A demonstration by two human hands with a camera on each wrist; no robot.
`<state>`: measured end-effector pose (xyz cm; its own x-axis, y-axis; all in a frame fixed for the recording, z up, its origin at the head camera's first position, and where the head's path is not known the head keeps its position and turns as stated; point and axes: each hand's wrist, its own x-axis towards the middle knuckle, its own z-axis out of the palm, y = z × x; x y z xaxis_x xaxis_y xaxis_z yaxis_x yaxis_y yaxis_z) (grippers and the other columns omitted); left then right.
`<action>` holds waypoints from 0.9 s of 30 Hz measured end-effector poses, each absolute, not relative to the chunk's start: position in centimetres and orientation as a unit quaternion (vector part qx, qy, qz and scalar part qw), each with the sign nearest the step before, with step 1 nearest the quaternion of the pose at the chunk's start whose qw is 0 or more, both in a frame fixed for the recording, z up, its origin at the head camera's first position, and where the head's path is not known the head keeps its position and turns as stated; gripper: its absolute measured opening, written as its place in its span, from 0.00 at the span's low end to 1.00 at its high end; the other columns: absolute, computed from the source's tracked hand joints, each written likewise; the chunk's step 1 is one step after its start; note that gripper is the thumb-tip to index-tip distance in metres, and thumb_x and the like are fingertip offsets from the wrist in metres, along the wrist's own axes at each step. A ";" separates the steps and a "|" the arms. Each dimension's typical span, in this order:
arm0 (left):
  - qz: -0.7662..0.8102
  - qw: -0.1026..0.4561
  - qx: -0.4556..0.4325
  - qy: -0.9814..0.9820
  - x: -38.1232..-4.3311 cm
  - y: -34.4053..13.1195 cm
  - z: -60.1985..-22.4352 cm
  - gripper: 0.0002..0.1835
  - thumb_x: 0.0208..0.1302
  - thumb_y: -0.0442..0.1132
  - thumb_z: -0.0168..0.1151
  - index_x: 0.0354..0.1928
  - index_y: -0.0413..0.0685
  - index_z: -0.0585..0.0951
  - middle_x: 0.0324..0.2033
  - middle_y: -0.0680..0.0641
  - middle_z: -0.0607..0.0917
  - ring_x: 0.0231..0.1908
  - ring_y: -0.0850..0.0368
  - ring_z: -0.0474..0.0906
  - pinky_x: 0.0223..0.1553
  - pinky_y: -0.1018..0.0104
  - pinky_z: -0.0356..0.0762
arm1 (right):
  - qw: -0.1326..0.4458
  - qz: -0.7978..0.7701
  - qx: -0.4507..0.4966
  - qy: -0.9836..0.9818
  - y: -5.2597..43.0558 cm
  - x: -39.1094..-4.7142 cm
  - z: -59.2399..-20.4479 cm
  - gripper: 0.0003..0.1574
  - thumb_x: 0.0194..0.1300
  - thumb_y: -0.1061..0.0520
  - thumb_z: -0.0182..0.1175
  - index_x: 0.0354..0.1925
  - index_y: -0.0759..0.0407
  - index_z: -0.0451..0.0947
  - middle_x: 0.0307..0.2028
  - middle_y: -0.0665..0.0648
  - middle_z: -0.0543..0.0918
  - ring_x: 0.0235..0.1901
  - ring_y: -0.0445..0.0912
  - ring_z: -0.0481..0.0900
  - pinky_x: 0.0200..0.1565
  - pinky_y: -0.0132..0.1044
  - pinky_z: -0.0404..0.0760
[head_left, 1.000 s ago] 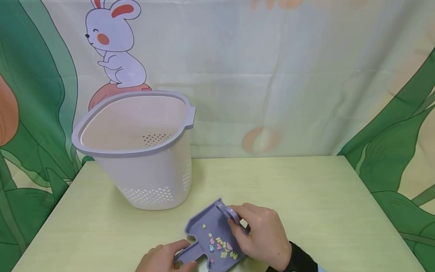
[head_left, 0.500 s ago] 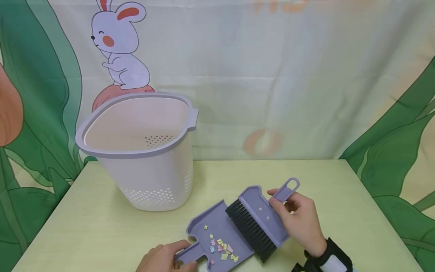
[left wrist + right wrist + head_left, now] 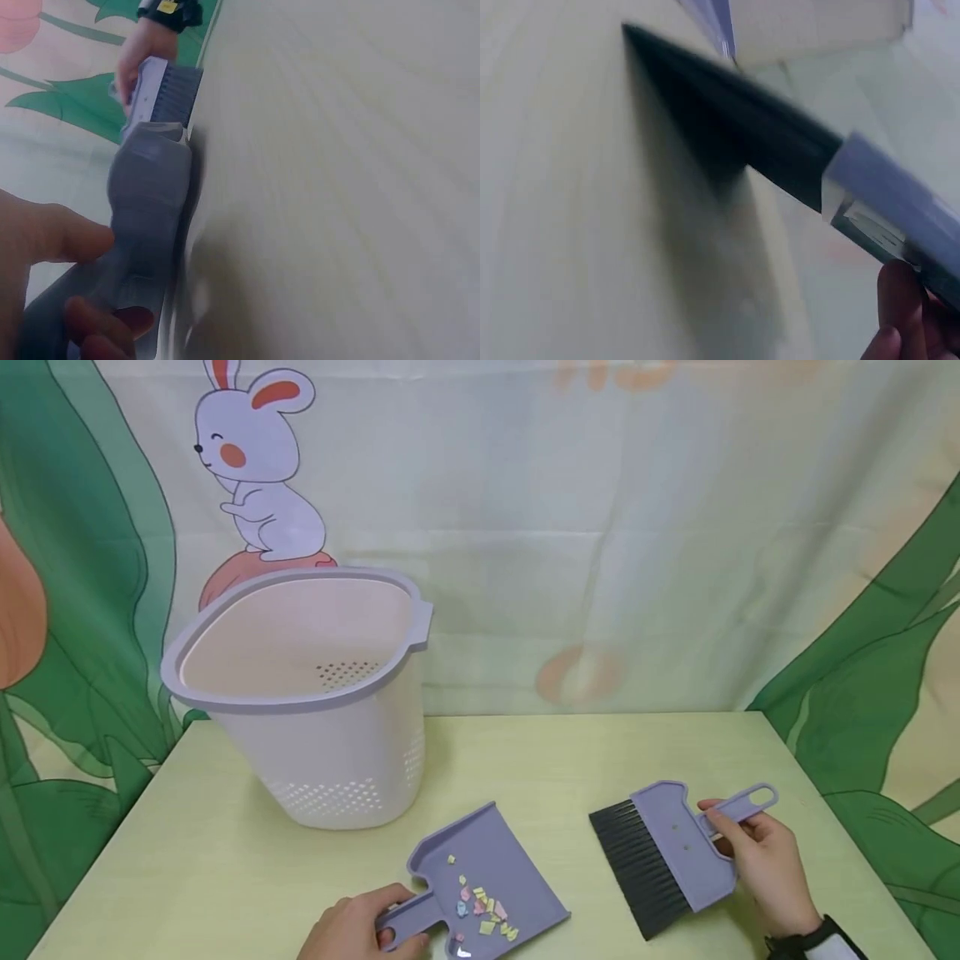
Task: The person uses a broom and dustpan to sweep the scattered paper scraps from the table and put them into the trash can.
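Observation:
At the near middle of the table, my left hand [image 3: 363, 922] grips the handle of a purple dustpan [image 3: 517, 877]. Small scraps of yellow, pink and blue paper [image 3: 483, 910] lie in the pan. Off to the right, my right hand [image 3: 772, 864] holds a purple hand brush [image 3: 686, 843] by its looped handle, its black bristles [image 3: 641, 868] pointing left, apart from the pan. In the left wrist view, the dustpan [image 3: 146, 180] shows from its handle side, with the brush [image 3: 161, 90] beyond it. The right wrist view has the brush [image 3: 742, 120] held above the table, fingers [image 3: 904, 307] under its body.
A tall white basket [image 3: 352, 752] with a purple rim and small holes stands at the back left of the pale yellow table [image 3: 585, 760]. Behind the table hangs a printed curtain [image 3: 487, 527] with a rabbit and green leaves.
My right hand has carried the brush from over the dustpan out to the right, and its bristles have come into view. The left hand and dustpan have hardly moved.

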<state>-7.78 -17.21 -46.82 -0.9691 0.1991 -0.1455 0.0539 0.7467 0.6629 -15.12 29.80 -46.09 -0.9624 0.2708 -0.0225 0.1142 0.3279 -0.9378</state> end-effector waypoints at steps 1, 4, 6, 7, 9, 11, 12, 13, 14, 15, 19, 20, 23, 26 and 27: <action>0.349 0.097 0.068 0.930 -7.8 -17.3 -46.9 0.12 0.57 0.59 0.74 0.39 0.69 0.83 0.14 0.64 0.67 0.16 0.68 0.62 0.20 0.70 0.57 | 0.057 0.578 -0.126 -0.804 30.5 -15.2 -46.5 0.23 0.74 0.43 0.62 0.56 0.55 0.86 0.39 0.27 0.84 0.38 0.30 0.80 0.40 0.29 0.79; 0.351 0.083 0.071 0.930 -7.8 -17.5 -46.9 0.14 0.56 0.59 0.75 0.40 0.67 0.84 0.14 0.64 0.68 0.16 0.69 0.63 0.21 0.71 0.58 | 0.010 0.636 -0.137 -0.759 32.3 -15.4 -47.6 0.13 0.74 0.42 0.63 0.48 0.43 0.89 0.39 0.28 0.85 0.38 0.32 0.82 0.40 0.30 0.80; 0.356 0.079 0.074 0.928 -7.9 -17.6 -47.0 0.13 0.56 0.58 0.75 0.41 0.67 0.85 0.14 0.64 0.68 0.16 0.70 0.62 0.21 0.72 0.58 | -0.019 0.674 -0.141 -0.725 33.3 -15.5 -48.3 0.09 0.74 0.42 0.62 0.42 0.35 0.89 0.38 0.31 0.87 0.38 0.32 0.83 0.40 0.30 0.80; 0.359 0.077 0.074 0.927 -7.9 -17.6 -47.1 0.13 0.56 0.58 0.75 0.40 0.67 0.85 0.14 0.64 0.68 0.16 0.70 0.62 0.21 0.72 0.58 | -0.031 0.692 -0.141 -0.707 33.6 -15.4 -48.6 0.08 0.75 0.42 0.62 0.40 0.33 0.89 0.38 0.33 0.87 0.37 0.33 0.83 0.40 0.30 0.81; 0.365 0.073 0.074 0.925 -8.0 -17.7 -47.2 0.12 0.57 0.57 0.75 0.41 0.68 0.85 0.14 0.64 0.68 0.17 0.71 0.63 0.22 0.73 0.60 | -0.039 0.712 -0.135 -0.688 34.2 -15.4 -49.2 0.10 0.76 0.43 0.61 0.38 0.33 0.89 0.38 0.35 0.88 0.36 0.33 0.83 0.39 0.30 0.81; 0.370 0.070 0.073 0.924 -8.0 -17.7 -47.2 0.12 0.56 0.56 0.75 0.41 0.69 0.86 0.15 0.65 0.68 0.17 0.71 0.63 0.23 0.73 0.61 | -0.033 0.721 -0.122 -0.681 34.5 -15.1 -49.8 0.11 0.77 0.45 0.60 0.39 0.34 0.89 0.39 0.36 0.88 0.35 0.34 0.83 0.38 0.30 0.81; 0.373 0.068 0.075 0.922 -8.0 -17.7 -47.2 0.12 0.56 0.56 0.75 0.42 0.69 0.86 0.15 0.65 0.68 0.18 0.71 0.63 0.24 0.73 0.62 | -0.028 0.726 -0.115 -0.678 34.7 -14.9 -50.1 0.11 0.77 0.46 0.60 0.39 0.35 0.89 0.39 0.36 0.89 0.35 0.34 0.83 0.38 0.30 0.81; 0.377 0.068 0.077 0.920 -8.1 -17.6 -47.2 0.12 0.57 0.56 0.75 0.42 0.69 0.86 0.15 0.64 0.69 0.18 0.71 0.64 0.25 0.73 0.63 | -0.021 0.730 -0.106 -0.675 34.8 -14.7 -50.3 0.12 0.77 0.48 0.59 0.40 0.36 0.89 0.40 0.36 0.89 0.34 0.35 0.84 0.38 0.30 0.81; 0.382 0.068 0.080 0.918 -8.2 -17.6 -47.1 0.12 0.57 0.55 0.75 0.43 0.68 0.86 0.15 0.64 0.68 0.18 0.71 0.64 0.25 0.73 0.63 | -0.015 0.733 -0.098 -0.673 34.9 -14.6 -50.4 0.12 0.78 0.49 0.59 0.40 0.36 0.89 0.41 0.37 0.89 0.34 0.35 0.84 0.37 0.30 0.81; 0.387 0.070 0.082 0.916 -8.2 -17.6 -47.0 0.12 0.58 0.55 0.75 0.43 0.68 0.86 0.15 0.64 0.68 0.18 0.71 0.64 0.26 0.73 0.63 | -0.010 0.735 -0.091 -0.672 35.0 -14.5 -50.5 0.13 0.78 0.50 0.58 0.40 0.37 0.89 0.41 0.37 0.89 0.34 0.36 0.85 0.37 0.30 0.81; 0.403 0.077 0.089 0.908 -8.2 -17.8 -46.2 0.11 0.59 0.55 0.74 0.43 0.69 0.86 0.15 0.64 0.67 0.18 0.71 0.62 0.25 0.74 0.62 | -0.007 0.741 -0.087 -0.666 35.1 -14.3 -50.8 0.15 0.79 0.51 0.57 0.39 0.37 0.89 0.40 0.39 0.90 0.32 0.37 0.85 0.36 0.31 0.82; 0.405 0.075 0.089 0.907 -8.2 -17.9 -45.8 0.10 0.60 0.55 0.74 0.42 0.70 0.86 0.15 0.64 0.67 0.18 0.71 0.63 0.25 0.74 0.63 | -0.010 0.741 -0.090 -0.666 35.1 -14.3 -50.8 0.14 0.79 0.51 0.58 0.39 0.37 0.89 0.40 0.38 0.90 0.32 0.37 0.85 0.36 0.31 0.82; 0.410 0.058 0.093 0.905 -8.2 -18.2 -44.6 0.10 0.60 0.54 0.75 0.42 0.72 0.85 0.15 0.64 0.68 0.19 0.71 0.64 0.25 0.74 0.64 | -0.011 0.742 -0.094 -0.664 34.9 -14.4 -50.8 0.14 0.78 0.51 0.58 0.38 0.37 0.89 0.40 0.38 0.90 0.32 0.37 0.84 0.36 0.31 0.82; 0.414 0.024 0.113 0.903 -8.3 -18.6 -43.2 0.11 0.60 0.52 0.76 0.44 0.73 0.86 0.16 0.65 0.70 0.19 0.72 0.66 0.26 0.75 0.66 | -0.011 0.740 -0.091 -0.667 34.8 -14.6 -50.7 0.14 0.78 0.51 0.59 0.38 0.37 0.89 0.40 0.37 0.89 0.32 0.37 0.84 0.36 0.31 0.82; 0.414 0.012 0.122 0.902 -8.4 -18.7 -42.7 0.12 0.59 0.50 0.77 0.44 0.73 0.86 0.17 0.65 0.70 0.20 0.72 0.66 0.26 0.75 0.67 | -0.012 0.737 -0.090 -0.669 34.8 -14.7 -50.7 0.14 0.78 0.50 0.58 0.38 0.36 0.89 0.40 0.38 0.90 0.31 0.37 0.85 0.36 0.31 0.82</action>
<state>-8.40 -18.70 -42.73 -0.9701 0.2297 0.0788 0.2095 0.6278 0.7496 -14.71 34.80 -50.67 -0.9836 0.1028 -0.1480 0.1374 -0.1038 -0.9851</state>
